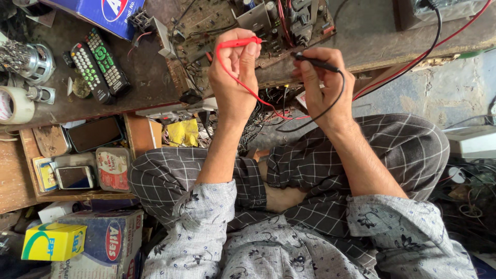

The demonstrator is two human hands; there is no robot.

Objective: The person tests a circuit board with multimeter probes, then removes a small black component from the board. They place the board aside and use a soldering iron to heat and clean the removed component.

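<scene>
Test probes, two: one red probe (238,43) pinched in the left hand (235,77), one black probe (316,63) pinched in the right hand (323,85). Both tips touch one circuit board (217,23) at 12 o'clock. Forearms extend upward, wrists bent. Two remote controls (98,64) lie at 10 o'clock.

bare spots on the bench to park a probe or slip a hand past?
Free: the dark bench strip between the remotes and the circuit board, and the grey surface right of the board, bordered by red and black leads. Crowded: the board under both hands, and the left edge by the tape roll.
</scene>
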